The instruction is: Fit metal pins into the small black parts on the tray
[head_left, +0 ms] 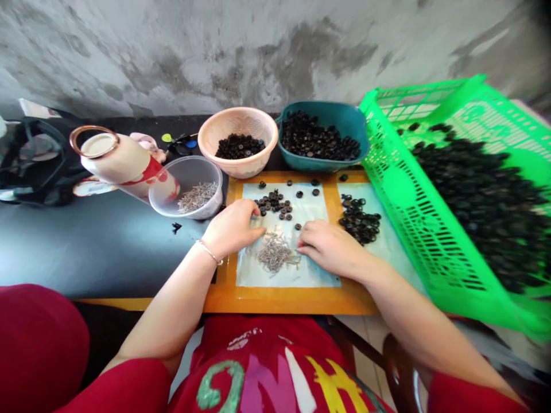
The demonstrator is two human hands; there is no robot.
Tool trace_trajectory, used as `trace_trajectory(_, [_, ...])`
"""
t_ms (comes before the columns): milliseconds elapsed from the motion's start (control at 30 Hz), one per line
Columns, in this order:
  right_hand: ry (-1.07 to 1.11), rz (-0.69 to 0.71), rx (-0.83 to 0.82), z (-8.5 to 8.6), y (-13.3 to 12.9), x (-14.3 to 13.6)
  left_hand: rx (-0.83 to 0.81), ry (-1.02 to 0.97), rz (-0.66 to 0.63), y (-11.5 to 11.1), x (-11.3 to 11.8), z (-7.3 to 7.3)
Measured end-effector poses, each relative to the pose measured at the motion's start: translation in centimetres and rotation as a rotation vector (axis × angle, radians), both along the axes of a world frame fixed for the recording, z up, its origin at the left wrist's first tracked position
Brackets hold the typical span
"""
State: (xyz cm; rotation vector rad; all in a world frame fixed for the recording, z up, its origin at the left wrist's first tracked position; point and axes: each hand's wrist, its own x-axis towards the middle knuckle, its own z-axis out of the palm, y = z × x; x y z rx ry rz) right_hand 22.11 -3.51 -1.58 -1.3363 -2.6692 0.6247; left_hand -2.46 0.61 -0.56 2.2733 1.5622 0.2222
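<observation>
A heap of small silvery metal pins (274, 253) lies on the pale sheet (310, 276), with a cluster of small round black parts (275, 204) behind it. My left hand (235, 226) rests at the sheet's left side, thumb and fingers apart, its fingertips beside the black parts; nothing shows between them. At the right edge of the pins is my right hand (327, 246), its fingers pinched together; what they hold, if anything, is too small to make out. More black ring-like parts (360, 221) form a pile to the right, beyond my right hand.
A clear bowl of pins (189, 166), a pink basket (239, 117) and a teal basin (322, 163), both with black parts, stand behind. A large green crate (434, 241) full of black parts is at the right. A thermos flask (124, 160) leans at the left.
</observation>
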Motion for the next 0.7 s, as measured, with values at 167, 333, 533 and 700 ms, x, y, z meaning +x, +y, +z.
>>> trace_trajectory(167, [0.049, -0.060, 0.007, 0.0, 0.2, 0.5, -0.080, 0.101, -0.087, 0.2, -0.9, 0.6])
trace_trajectory(333, [0.263, -0.180, -0.007, 0.2, 0.2, 0.9, -0.114, 0.066, -0.111, 0.4, -0.6, 0.2])
trace_trajectory(533, [0.478, -0.317, -0.007, 0.1, 0.0, 0.2, -0.173, -0.232, -0.003, 0.1, 0.6, 0.1])
trace_trajectory(700, [0.675, -0.405, -0.117, 0.4, -0.2, -0.1, -0.566, -0.838, 0.166, -0.9, 2.2, 0.1])
